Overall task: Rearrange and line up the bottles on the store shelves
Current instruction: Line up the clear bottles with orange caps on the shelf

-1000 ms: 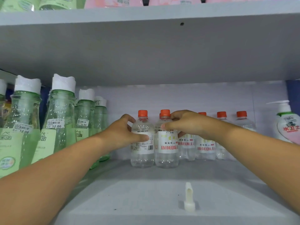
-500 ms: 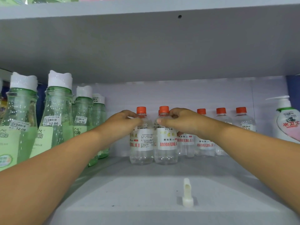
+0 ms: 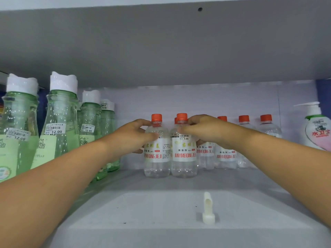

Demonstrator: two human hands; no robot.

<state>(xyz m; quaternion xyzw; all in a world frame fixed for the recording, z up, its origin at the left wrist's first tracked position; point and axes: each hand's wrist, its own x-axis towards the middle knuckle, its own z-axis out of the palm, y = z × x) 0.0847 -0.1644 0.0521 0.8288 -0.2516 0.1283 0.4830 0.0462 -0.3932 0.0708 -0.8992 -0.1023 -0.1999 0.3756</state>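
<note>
Several small clear bottles with orange caps and white labels stand in a row at the back of the grey shelf (image 3: 161, 208). My left hand (image 3: 132, 138) wraps the shoulder of the leftmost bottle (image 3: 157, 158). My right hand (image 3: 202, 129) grips the neck of the bottle beside it (image 3: 184, 158), which carries a 5.00 price sticker. Both bottles stand upright, side by side and touching. Another orange cap shows just behind the right-hand bottle. Further bottles (image 3: 225, 156) continue to the right, partly hidden by my right forearm.
Tall green bottles with white caps (image 3: 60, 122) crowd the left side. A white pump dispenser with a pink label (image 3: 317, 129) stands at the far right. A small white plastic peg (image 3: 207, 210) sticks up near the shelf's front. The upper shelf's underside (image 3: 161, 47) hangs low overhead.
My left hand slid up from the leftmost bottle's label to its shoulder, and that bottle turned so its front label faces out. My right hand stayed on its bottle's neck.
</note>
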